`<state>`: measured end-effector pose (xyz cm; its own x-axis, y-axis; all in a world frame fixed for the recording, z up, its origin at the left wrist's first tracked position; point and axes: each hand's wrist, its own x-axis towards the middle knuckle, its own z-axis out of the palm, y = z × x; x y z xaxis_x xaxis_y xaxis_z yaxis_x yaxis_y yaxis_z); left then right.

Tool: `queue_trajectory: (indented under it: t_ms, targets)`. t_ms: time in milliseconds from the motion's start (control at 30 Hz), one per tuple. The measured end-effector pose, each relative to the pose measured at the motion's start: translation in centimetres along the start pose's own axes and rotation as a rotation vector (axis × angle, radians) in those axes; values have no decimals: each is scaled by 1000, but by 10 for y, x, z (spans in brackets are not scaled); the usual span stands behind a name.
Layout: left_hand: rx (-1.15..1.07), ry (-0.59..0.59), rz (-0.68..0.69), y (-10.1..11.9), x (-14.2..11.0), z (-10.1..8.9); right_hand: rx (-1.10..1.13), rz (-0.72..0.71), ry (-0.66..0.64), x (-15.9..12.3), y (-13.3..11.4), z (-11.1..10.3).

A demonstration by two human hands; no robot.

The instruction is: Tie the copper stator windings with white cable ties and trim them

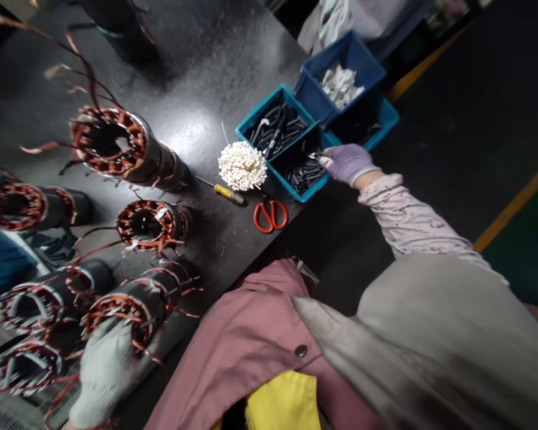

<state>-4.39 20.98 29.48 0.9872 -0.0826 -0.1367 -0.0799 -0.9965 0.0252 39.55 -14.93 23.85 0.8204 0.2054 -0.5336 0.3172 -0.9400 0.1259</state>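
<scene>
**At the worktop [179, 77] — one reach each way**

In the head view, the right hand [347, 164], in a purple glove, sits at the rim of a teal tray [255, 119], its grip together on a small pale piece [314, 156] above black tubing pieces [305, 173]. The white-gloved left hand [103, 373] lies against a copper-wound stator [125, 310] — clamped or not, I cannot tell. Between them lie a white-tipped bundle [242, 166], a yellow-handled screwdriver [226, 192] and red scissors [271, 216].
</scene>
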Motion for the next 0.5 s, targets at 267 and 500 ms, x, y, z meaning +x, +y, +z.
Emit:
queue_trajectory:
  t_ms: [267, 500]
  targets:
    - [-47, 32, -71, 2, 1, -2, -74, -92, -35, 8, -46, 17]
    - [-59, -168, -232, 19, 8, -14, -29, 42, -85, 25, -66, 22]
